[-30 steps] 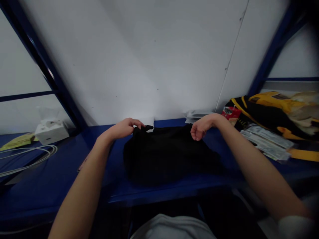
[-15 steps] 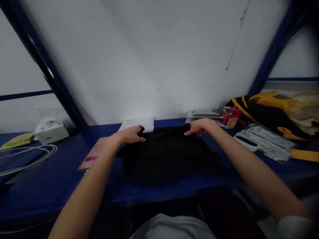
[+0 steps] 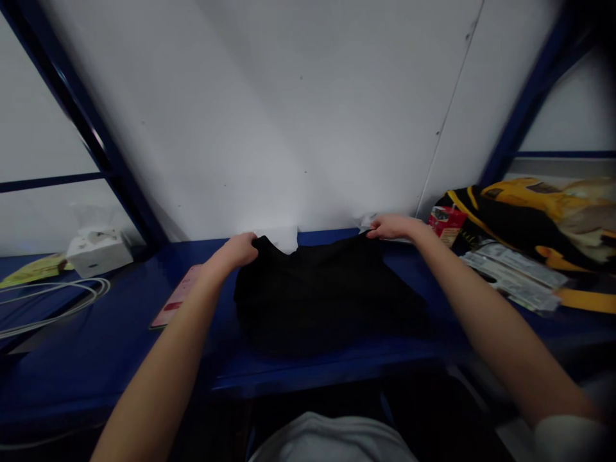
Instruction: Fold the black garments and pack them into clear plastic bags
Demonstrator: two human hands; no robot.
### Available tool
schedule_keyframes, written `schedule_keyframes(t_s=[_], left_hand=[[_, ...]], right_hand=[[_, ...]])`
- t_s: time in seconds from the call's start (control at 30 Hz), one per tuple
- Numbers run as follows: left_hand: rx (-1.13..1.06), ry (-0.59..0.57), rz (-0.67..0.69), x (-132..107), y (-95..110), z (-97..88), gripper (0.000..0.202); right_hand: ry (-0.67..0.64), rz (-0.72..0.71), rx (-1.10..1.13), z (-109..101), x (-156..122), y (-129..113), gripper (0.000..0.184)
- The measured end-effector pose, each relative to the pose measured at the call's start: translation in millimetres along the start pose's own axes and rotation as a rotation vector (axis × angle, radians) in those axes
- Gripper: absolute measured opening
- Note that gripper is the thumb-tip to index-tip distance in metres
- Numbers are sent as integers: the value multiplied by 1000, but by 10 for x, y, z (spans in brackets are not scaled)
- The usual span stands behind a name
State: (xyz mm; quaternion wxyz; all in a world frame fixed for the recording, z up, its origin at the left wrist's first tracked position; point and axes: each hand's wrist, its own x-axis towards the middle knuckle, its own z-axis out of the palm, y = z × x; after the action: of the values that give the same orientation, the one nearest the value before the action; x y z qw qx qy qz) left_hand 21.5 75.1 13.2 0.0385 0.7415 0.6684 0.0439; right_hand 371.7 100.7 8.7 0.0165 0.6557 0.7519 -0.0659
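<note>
A black cloth garment (image 3: 327,295) lies spread over the blue table (image 3: 120,321) in front of me; its exact kind is too dark to make out. My left hand (image 3: 241,249) pinches its far left corner, lifted slightly off the surface. At the far right corner, my right hand (image 3: 385,227) grips the fabric between thumb and fingers. The far edge sags between both hands, while the near part rests flat close to the table's front edge.
Left of the garment lies a phone with a pink screen (image 3: 180,298). Further left are a white tissue box (image 3: 99,252) and a white cable (image 3: 96,289). White paper (image 3: 283,237) sits by the wall. To the right are a red box (image 3: 447,221), plastic packets (image 3: 520,273) and a black-yellow bag (image 3: 520,218).
Both hands have closed on the garment's far corners, raised them and drawn them outward and away from me. The far edge is now pulled straighter.
</note>
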Motion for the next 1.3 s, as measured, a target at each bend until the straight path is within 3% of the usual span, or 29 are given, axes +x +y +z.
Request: schedule_keyframes(t_s=[0.13,0.2,0.3,0.37,0.43,0.5,0.57,0.63,0.73,0.87,1.0,1.13,1.2,1.3], left_hand=[[175,-60,-85,8,32,131,46],[270,51,-30,-31,83,154,47],[286,244,216,-81,200,140,40],[176,149,420,-94,288,134,34],[48,-53,573,-94,361,162,35],[-36,-173,627,-83,405,227,43],[-76,-165,595,-60,412,310,55],[-95,-142,527,-24,388,381,64],[-131,-163,441,25,336,417,72],[-159,-204,403,-1,319,306,61],[-145,-287,443,-117,333,112,41],[-245,-374,460,-221,292,-47,33],[-322,-419,480,-272,258,-117,30],[-392,-531,545,-383,240,-228,26]], right_hand=[[73,108,-84,138,91,-118,24],[74,152,-107,153,83,-150,29],[60,166,-124,108,21,-155,34],[52,176,-132,69,-21,-159,36],[67,211,-147,40,-47,-174,37],[111,256,-168,20,-61,-186,36],[102,267,-148,1,-72,-182,34],[-23,187,-41,-19,-92,-166,34],[-314,-42,194,-26,-139,-170,35],[-602,-198,352,42,-182,-297,35],[-694,-240,354,111,-178,-419,37],[-802,-279,403,20,-276,-411,28],[-801,-292,469,-83,-381,-392,25],[-737,-198,433,-224,-526,-380,26]])
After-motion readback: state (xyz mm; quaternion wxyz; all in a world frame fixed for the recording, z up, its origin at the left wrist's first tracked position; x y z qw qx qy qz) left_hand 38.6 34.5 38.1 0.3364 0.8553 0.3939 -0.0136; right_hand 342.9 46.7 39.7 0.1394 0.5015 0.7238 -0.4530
